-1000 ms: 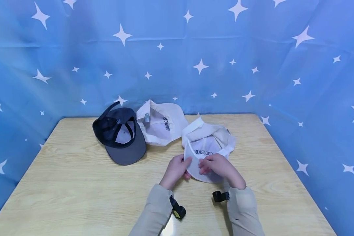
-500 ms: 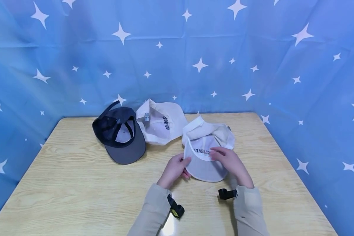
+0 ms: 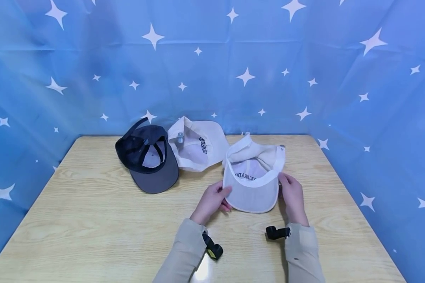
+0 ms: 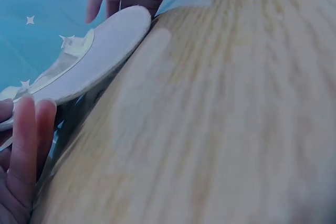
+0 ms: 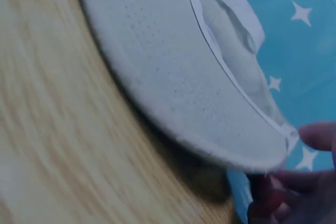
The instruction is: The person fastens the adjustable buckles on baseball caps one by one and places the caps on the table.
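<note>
A white cap lies upside down on the right half of the table, its brim toward me and its inside showing backward dark lettering. My left hand pinches the brim's left edge, thumb above and fingers beneath. On the opposite side, my right hand holds the right corner where brim meets crown. Seen from the right wrist, the brim is slightly raised off the wood, with fingers under its corner. The left wrist view has the brim tilted, its near edge by the left fingertips.
Left of this cap, a second white cap rests on its side against a dark navy cap with a grey brim. Both sit near the back edge of the wooden table. A blue star-patterned cloth hangs behind and at the sides.
My right hand has moved from over the brim to the cap's right corner and taken hold there. The crown has opened out on the right. My left hand keeps its hold.
</note>
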Motion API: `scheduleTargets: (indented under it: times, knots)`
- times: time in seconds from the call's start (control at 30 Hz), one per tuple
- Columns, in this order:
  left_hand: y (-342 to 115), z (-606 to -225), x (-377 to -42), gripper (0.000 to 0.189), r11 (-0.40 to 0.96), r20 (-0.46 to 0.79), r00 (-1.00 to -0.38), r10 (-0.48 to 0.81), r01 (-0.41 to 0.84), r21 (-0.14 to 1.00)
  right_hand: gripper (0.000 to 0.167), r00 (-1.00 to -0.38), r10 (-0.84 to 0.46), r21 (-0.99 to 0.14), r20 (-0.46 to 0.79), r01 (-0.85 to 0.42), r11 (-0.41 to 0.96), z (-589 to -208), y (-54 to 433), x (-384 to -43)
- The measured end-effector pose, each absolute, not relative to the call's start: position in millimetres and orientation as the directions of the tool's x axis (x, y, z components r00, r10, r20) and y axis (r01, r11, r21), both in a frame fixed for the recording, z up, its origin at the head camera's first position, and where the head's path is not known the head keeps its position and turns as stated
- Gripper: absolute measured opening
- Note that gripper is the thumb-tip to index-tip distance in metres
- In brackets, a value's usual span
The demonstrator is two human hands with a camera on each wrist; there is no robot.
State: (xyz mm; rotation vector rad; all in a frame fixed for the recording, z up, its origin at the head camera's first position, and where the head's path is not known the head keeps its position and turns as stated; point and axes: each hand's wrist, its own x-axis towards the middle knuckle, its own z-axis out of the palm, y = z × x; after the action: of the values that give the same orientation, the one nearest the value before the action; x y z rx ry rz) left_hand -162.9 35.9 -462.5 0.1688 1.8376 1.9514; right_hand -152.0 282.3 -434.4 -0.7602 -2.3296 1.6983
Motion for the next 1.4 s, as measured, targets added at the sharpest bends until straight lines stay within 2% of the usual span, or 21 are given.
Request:
scheduleTargets:
  times: [0.17,0.37,0.53,0.73,0.9,1.13,1.23,1.4]
  knots:
    - [34,-463,-164,0.031,-0.044,-0.206,-0.89,0.406,-0.244,0.969,0.061,-0.856,0.461,-0.897,-0.235,0.373,0.237,-437,284,-152]
    - [30,-459,-165,0.032,-0.049,-0.186,-0.886,0.425,-0.228,0.972,0.055,-0.853,0.432,-0.901,-0.292,0.397,0.174,-434,286,-152]
    - [31,-463,-167,0.034,-0.037,-0.18,-0.882,0.435,-0.218,0.975,0.049,-0.887,0.351,-0.911,-0.301,0.376,0.169,-437,286,-154]
    - [30,-455,-164,0.029,-0.066,-0.151,-0.891,0.429,-0.198,0.978,0.056,-0.911,0.34,-0.93,-0.231,0.31,0.198,-441,284,-156]
    - [27,-442,-162,0.025,-0.074,-0.096,-0.94,0.326,-0.127,0.989,0.057,-0.925,0.346,-0.953,-0.159,0.235,0.192,-439,282,-155]
    - [25,-455,-170,0.021,-0.057,-0.077,-0.958,0.275,-0.096,0.994,0.046,-0.911,0.408,-0.974,-0.062,0.144,0.174,-436,280,-153]
    - [26,-463,-172,0.025,-0.114,-0.067,-0.963,0.26,-0.099,0.989,0.04,-0.901,0.433,-0.981,0.012,0.073,0.179,-434,277,-153]
    - [27,-465,-173,0.037,-0.241,-0.017,-0.968,0.252,-0.08,0.967,0.044,-0.885,0.459,-0.978,0.076,0.024,0.208,-432,272,-153]
